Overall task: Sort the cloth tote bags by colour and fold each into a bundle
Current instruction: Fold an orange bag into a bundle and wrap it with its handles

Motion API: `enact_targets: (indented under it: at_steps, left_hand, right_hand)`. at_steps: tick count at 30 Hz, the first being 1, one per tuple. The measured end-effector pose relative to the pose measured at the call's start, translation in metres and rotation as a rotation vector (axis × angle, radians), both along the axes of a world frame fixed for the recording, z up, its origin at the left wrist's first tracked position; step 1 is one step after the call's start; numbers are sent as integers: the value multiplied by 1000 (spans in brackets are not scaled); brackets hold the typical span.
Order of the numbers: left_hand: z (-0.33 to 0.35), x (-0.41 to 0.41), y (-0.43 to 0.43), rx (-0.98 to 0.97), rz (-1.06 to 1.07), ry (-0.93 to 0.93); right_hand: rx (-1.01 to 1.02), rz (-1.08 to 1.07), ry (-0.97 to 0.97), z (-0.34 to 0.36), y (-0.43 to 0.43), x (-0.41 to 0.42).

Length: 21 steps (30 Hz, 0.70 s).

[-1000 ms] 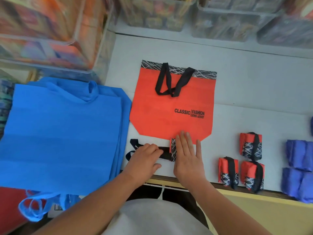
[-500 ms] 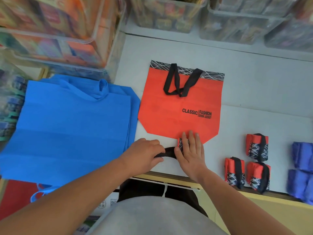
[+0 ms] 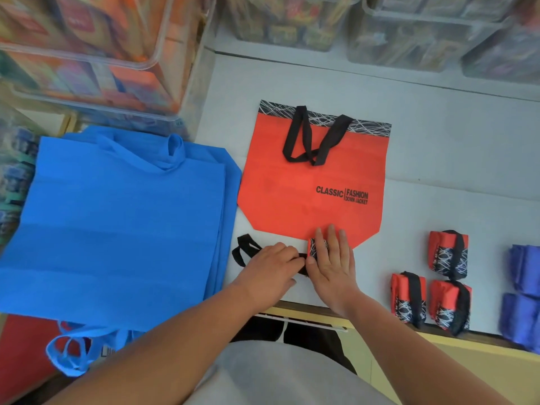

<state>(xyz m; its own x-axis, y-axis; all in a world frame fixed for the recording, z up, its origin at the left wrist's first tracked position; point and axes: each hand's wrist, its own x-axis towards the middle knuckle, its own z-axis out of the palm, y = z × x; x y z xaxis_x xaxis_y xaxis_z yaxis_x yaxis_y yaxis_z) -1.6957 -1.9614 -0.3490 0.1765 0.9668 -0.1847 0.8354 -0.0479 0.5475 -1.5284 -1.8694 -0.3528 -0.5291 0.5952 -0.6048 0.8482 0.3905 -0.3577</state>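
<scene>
Two hands at the bench's (image 3: pixel 438 185) near edge | right hand (image 3: pixel 333 264) flat, fingers straight, pressing a half-folded orange bundle (image 3: pixel 313 247) | left hand (image 3: pixel 267 270) grips its black strap (image 3: pixel 245 247) | flat orange tote (image 3: pixel 292 206) just behind | blue totes (image 3: pixel 117 223) left, three orange bundles (image 3: pixel 448 252) right

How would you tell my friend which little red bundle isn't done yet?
Find the big flat orange-red cloth tote bag with black handles on the white table. Right at its near edge, the right hand presses on a small folded red bundle. Unlike the three wrapped red bundles to the right, its black strap lies loose toward the left, gripped by the left hand.
</scene>
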Motion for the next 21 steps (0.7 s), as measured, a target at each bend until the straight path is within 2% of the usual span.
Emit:
enact_targets:
  at_steps: [3,6,10,12,16,19,21]
  left_hand:
    - [-12,-1,5,35,75,-4]
    - [-11,-2,13,43,65,35]
    - [9,-19,18,-200,-48,73]
    - [28,-39,11,-302,45,-89]
    - [74,-80,5,-524,462,-607]
    - [88,-92,8,-638,527,-822]
    - [84,-89,10,-641,590,-960]
  right_hand:
    - [-51,-6,-2,2,4,0]
    - [-58,0,-16,3,4,0]
    - [-55,-18,-20,3,3,-1]
    - [-51,-33,-21,2,0,-1]
    - [-27,-47,-5,2,-1,-1]
    - [-30,-88,12,3,-2,-5]
    - [-31,-79,8,5,-3,-5]
